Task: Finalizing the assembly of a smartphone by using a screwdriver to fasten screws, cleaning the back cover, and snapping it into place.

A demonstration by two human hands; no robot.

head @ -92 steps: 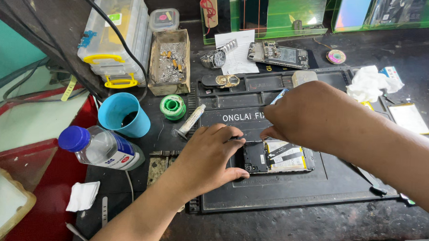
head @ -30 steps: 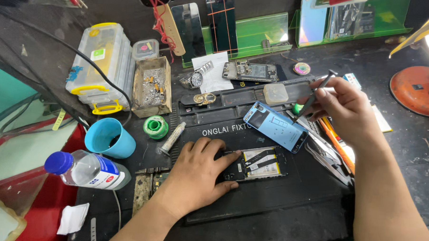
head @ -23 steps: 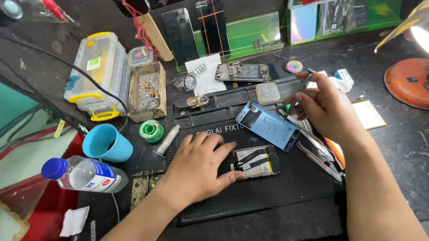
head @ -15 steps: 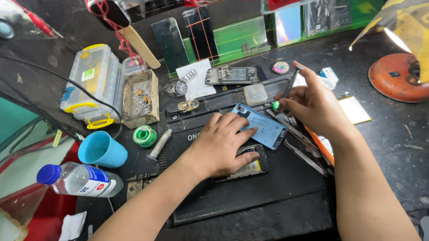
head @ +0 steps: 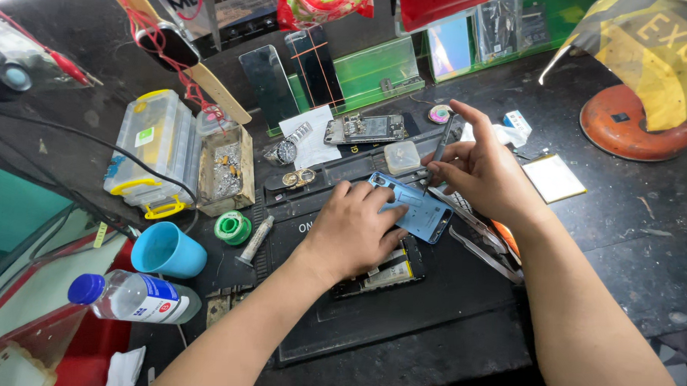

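my left hand (head: pixel 353 231) presses flat on the opened phone (head: pixel 386 269) on the black mat (head: pixel 431 310), right hand (head: pixel 485 171) pinches a thin tool (head: pixel 438 152) over the blue back cover (head: pixel 411 208), so I'd keep it pinned steady and go gentle.

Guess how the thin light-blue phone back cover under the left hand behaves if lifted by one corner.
The light-blue back cover looks thin and shell-like, so probably light and slightly flexible. Its glossy face may slip under the left hand. Lying flat on the black work mat, it should slide, not roll.
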